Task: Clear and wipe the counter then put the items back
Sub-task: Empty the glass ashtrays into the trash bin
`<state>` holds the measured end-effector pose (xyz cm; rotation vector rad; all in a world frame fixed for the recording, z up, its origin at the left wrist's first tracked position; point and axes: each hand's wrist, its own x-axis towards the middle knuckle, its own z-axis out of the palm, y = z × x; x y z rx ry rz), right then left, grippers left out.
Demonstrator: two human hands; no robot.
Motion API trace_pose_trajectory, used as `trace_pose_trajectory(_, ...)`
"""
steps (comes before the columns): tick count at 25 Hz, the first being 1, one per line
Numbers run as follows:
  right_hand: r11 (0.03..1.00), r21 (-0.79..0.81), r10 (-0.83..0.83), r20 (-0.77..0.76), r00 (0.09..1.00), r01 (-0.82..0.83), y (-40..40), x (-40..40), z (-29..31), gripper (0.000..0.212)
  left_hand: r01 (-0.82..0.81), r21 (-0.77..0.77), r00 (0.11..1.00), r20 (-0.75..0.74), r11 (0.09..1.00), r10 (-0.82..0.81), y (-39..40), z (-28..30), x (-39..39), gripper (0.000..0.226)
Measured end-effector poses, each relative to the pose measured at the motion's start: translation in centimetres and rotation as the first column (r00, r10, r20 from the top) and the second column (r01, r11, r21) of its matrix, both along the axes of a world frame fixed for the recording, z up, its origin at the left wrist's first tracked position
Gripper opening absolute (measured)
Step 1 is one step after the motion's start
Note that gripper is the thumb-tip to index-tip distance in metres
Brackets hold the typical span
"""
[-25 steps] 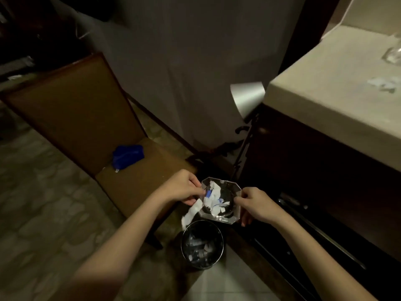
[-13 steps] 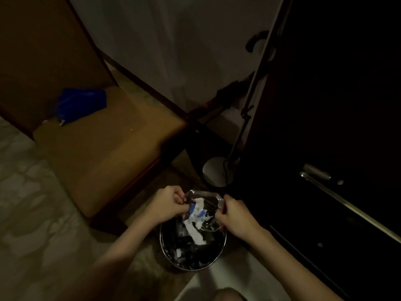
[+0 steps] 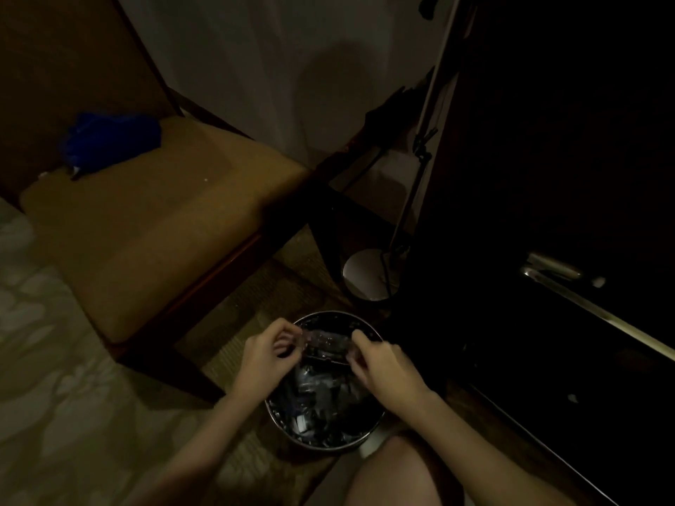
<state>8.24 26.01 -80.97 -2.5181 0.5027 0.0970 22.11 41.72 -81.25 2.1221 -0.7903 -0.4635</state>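
A clear glass dish [image 3: 326, 343] is tipped on edge over a round metal waste bin [image 3: 285, 421] on the floor. My left hand [image 3: 270, 354] grips the dish's left rim and my right hand [image 3: 381, 363] grips its right rim. Paper scraps and dark rubbish lie inside the bin below the dish. The dish's inside is turned down and away, so I cannot see what it holds.
A brown upholstered chair [image 3: 153, 228] stands at the left with a blue cloth [image 3: 113, 140] on its seat. A dark cabinet [image 3: 548, 177] with a metal handle [image 3: 555, 268] fills the right. A floor lamp's base [image 3: 365, 273] sits behind the bin. My knee [image 3: 394, 476] is below.
The view dropped closer to the bin. Both hands tipped the dish further over the bin, and the white and blue paper scraps that lay in it are no longer visible on it.
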Motion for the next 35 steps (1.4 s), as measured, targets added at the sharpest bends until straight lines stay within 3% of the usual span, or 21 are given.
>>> trace_pose_trajectory(2,0.979,0.151,-0.149,0.048,0.988,0.14,-0.5,0.1,-0.2,0.01,0.005,0.01,1.0,0.008,1.0,-0.006,-0.6,0.4,0.3,0.029)
trace_pose_trajectory(5,0.907,0.336,-0.275,0.012,0.961,0.255,-1.1,0.4,-0.8,0.004,0.023,0.115,0.993,-0.116,0.993,-0.01,-1.8,1.3,0.5,0.026)
trace_pose_trajectory(9,0.83,0.449,-0.313,-0.114,0.943,0.33,-1.2,0.5,1.3,0.005,-0.025,0.231,0.972,-0.223,0.973,0.078,-1.9,4.8,0.1,0.026)
trace_pose_trajectory(12,0.834,0.453,-0.277,-0.15,0.949,0.315,-1.2,0.3,6.4,0.007,-0.065,0.258,0.928,-0.34,0.964,0.154,-1.4,10.2,-0.5,0.024)
trace_pose_trajectory(16,0.849,0.457,-0.231,-0.13,0.964,0.265,-1.5,-0.2,16.0,0.011,-0.123,0.237,0.847,-0.481,0.964,0.226,-1.0,19.8,-0.9,0.027)
trace_pose_trajectory(23,0.832,0.508,-0.24,-0.03,0.97,0.221,-2.0,-0.8,40.5,0.018,-0.117,0.122,0.814,-0.557,0.986,0.166,-0.6,43.6,-0.5,0.026)
trace_pose_trajectory(29,0.773,0.608,-0.25,0.031,0.968,0.18,-1.8,-1.9,60.8,0.023,0.003,0.052,0.862,-0.506,0.999,0.024,-0.1,62.7,-0.2,0.021)
trace_pose_trajectory(35,0.76,0.612,-0.371,0.135,0.919,0.218,-2.1,-3.4,71.7,0.022,0.129,-0.034,0.917,-0.377,0.991,-0.132,-2.0,74.3,-0.1,0.017)
